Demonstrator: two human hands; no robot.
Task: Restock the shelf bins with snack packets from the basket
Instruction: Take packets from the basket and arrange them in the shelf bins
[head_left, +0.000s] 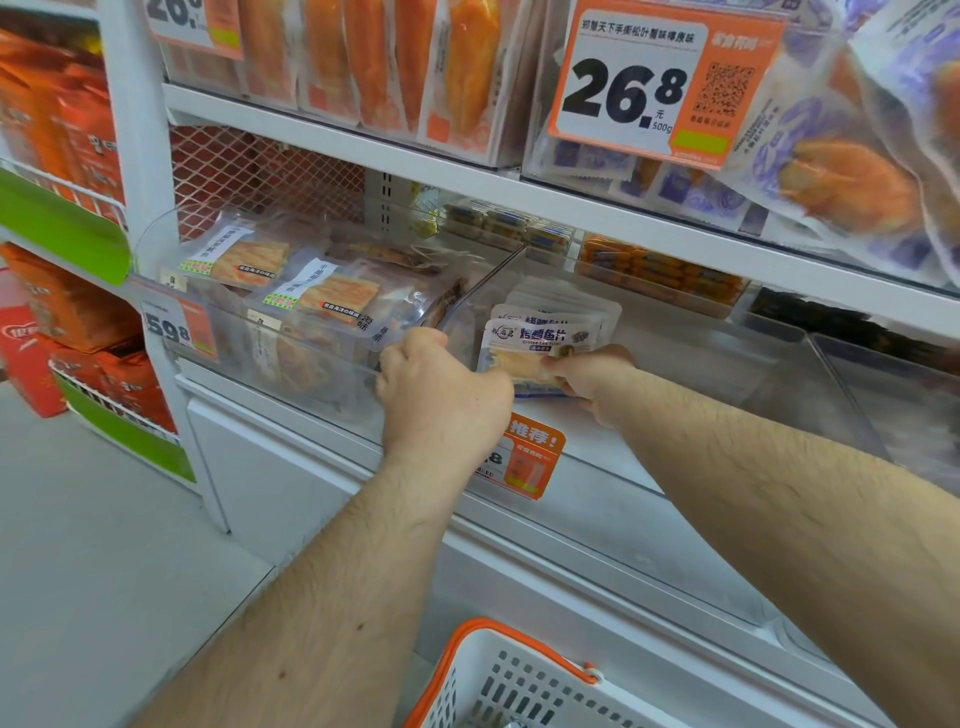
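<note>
One short row of packets (553, 325) stands in our middle bin (675, 364).
Our right hand (589, 382) pinches the front packet; left hand (441, 387) grips the bin rim; basket (519, 680) contents unseen.

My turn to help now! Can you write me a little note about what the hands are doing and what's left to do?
Left hand: grips the front edge of the clear bin.
Right hand: pinches a white fish packet, standing it at the front of a short row in that bin.
Basket: on the floor below; what's inside is mostly out of view.
Done: a few packets in the bin.
Left: let go of this packet, then probably fill the rest; most of the bin looks bare.
</note>
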